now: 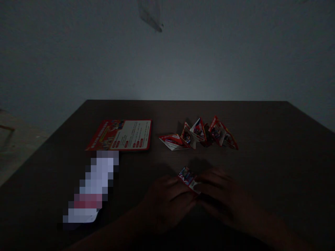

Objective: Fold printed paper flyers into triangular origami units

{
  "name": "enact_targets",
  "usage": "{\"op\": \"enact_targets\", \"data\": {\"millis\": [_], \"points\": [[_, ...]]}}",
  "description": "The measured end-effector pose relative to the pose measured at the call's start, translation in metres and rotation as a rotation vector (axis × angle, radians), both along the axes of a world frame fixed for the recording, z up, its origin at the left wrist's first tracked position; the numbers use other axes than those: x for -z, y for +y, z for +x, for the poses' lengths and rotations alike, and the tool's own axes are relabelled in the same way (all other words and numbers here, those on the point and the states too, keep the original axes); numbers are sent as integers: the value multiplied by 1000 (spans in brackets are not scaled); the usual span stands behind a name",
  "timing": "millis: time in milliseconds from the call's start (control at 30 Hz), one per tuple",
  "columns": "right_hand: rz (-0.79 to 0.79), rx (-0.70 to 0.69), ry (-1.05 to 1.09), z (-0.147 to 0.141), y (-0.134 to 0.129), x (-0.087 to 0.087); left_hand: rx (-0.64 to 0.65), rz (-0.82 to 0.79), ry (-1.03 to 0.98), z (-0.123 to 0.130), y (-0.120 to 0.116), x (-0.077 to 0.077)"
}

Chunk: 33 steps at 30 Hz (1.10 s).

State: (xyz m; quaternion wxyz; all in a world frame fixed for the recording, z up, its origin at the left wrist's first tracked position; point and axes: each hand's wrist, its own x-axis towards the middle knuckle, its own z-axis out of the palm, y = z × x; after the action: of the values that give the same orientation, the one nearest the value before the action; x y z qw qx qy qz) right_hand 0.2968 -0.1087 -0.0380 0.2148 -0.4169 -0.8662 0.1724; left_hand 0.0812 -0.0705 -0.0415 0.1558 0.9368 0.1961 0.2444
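Close to the table's near side, my left hand point(170, 200) and my right hand point(222, 195) meet around a small piece of folded printed paper point(187, 177). The paper is red, white and blue, and its upper end sticks out between the fingers. Both hands are closed on it; their undersides and the paper's lower part are dark and hidden. Beyond the hands lie several folded paper pieces point(174, 140) in red and white, with pointed corners, lying or standing in a row. A few of them touch or overlap.
A stack of red and white printed sheets point(136, 134) lies at the left on the dark table point(261, 125). In front of it is a bright, pixelated phone-like object point(91, 188). A pale wall point(209, 52) rises behind the table. The light is dim.
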Motion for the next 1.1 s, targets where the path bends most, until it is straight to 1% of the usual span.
{"op": "enact_targets", "data": {"millis": [67,200,400,633,867,967,1100], "points": [[-3,-3,-64,-4,0,2,-8,0,21,0,-1,2],[10,27,-101,-5,-1,6,-67,25,75,-6,0,7],[73,28,-78,-1,0,6,-142,5,112,-16,4,11],[82,44,-70,3,1,11,-220,23,146,-14,8,12],[91,118,-98,1,-1,13,-193,76,241,-16,11,16],[87,140,-103,2,0,15,-210,73,238,-15,9,16],[100,143,-83,3,1,15,-283,36,217,-13,9,11]]}}
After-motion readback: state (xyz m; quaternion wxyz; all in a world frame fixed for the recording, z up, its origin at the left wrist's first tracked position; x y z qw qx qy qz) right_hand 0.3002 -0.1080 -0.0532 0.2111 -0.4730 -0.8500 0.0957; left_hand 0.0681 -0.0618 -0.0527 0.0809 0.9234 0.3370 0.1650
